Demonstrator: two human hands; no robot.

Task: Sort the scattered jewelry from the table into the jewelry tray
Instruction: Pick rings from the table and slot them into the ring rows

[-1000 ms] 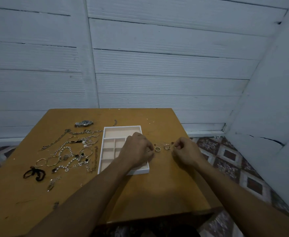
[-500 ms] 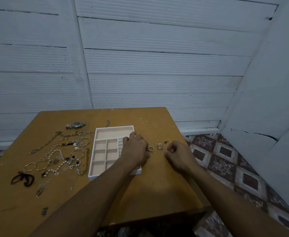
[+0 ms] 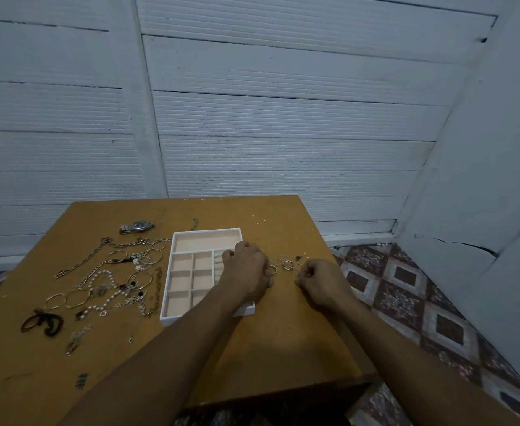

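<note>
White plank-walled room [image 3: 283,118], yellow table [image 3: 283,348]; left hand [image 3: 246,272], right hand [image 3: 321,282] beside rings [image 3: 286,264], fingers curled, hold uncertain

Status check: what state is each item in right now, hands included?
jewelry tray, visible compartments empty, right side hidden by left hand
rings, loose on table between the hands
left hand, fingers curled over tray's right side, grip unclear
right hand, fingers curled beside the rings, grip unclear
chains and bracelets, tangled on table left of tray
watch, lying on table, unsorted
</note>
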